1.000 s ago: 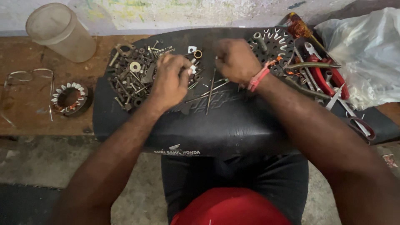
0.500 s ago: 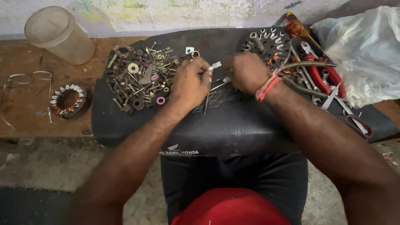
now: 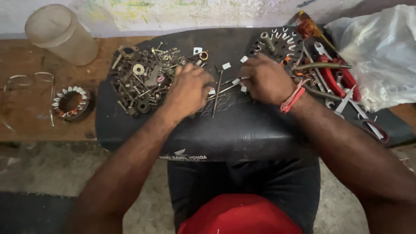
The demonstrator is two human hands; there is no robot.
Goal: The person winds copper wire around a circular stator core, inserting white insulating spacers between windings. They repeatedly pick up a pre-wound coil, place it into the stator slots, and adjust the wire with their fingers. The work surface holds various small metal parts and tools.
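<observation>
Both hands work at the centre of a black motorcycle seat (image 3: 242,130) laid flat as a work surface. Left hand (image 3: 188,89) rests palm down, fingers curled loosely onto the vinyl; whether it pinches anything I cannot tell, the fingertips being hidden. Right hand (image 3: 264,80), with a red thread band (image 3: 291,99) at the wrist, is half closed over the slim metal rods (image 3: 219,89) lying between the two hands, touching their right ends.

Rods: thin, stiff steel, light, likely slick; best pinched near one end or rolled up off the soft vinyl, which gives a little under them. Small white tabs (image 3: 226,66) lie loose just beside, at 12 o'clock of the rods.

At 10 o'clock of the left hand, a heap of bolts, nuts and washers (image 3: 141,80). At 1 o'clock of the right hand, a toothed stator ring (image 3: 279,43); at 3 o'clock, red-handled pliers (image 3: 333,80) and spanners. Far left on the wooden bench (image 3: 26,117): a second wound stator (image 3: 69,102), a translucent plastic tub (image 3: 60,34). A clear plastic bag (image 3: 381,52) sits far right.
</observation>
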